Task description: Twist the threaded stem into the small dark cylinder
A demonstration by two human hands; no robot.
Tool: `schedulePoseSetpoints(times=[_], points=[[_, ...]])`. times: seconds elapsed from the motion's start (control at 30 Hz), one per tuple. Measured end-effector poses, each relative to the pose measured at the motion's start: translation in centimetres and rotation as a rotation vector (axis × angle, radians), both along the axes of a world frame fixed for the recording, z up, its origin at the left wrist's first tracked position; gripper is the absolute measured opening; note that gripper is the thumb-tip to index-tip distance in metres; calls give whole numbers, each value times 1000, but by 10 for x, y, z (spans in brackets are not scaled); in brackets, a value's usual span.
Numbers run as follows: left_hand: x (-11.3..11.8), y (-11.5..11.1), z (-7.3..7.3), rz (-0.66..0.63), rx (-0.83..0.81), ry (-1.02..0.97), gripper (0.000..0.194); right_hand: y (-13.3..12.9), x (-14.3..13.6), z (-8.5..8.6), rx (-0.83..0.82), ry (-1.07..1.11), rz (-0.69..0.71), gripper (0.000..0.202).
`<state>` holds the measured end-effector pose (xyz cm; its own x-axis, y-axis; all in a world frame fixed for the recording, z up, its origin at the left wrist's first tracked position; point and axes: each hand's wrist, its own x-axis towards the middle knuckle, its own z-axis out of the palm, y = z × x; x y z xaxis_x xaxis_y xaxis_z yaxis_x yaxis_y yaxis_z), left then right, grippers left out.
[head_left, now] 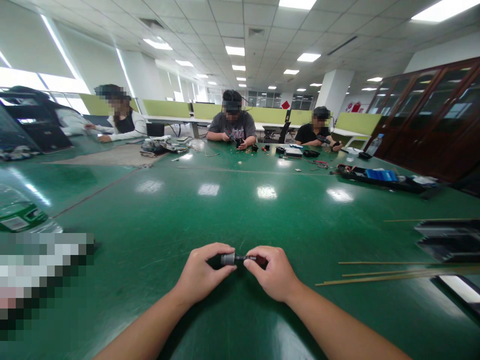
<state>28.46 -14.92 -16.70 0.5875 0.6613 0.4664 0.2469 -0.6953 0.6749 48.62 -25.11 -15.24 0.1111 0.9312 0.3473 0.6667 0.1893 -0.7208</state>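
Near the front of the green table, a small dark cylindrical part with a grey thick end and a thin black shaft lies crosswise between my hands. The fingers and thumb of my left hand pinch the thick grey end. My right hand closes its thumb and fingertips on the thin shaft at the other end. The palm sides of both hands are partly hidden.
Thin brass-coloured rods and dark metal profiles lie at the right. A plastic bottle is at the left. Across the table, several people sit behind a black tray and small parts.
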Motion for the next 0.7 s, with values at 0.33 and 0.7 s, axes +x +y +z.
schedulePoseSetpoints(times=[0.33,0.7], points=[[0,0,0,0,11,-12,28,1,0,0,7,-4,-11,11],[0,0,0,3,-14,-6,29,0,0,-1,-1,7,-14,10]])
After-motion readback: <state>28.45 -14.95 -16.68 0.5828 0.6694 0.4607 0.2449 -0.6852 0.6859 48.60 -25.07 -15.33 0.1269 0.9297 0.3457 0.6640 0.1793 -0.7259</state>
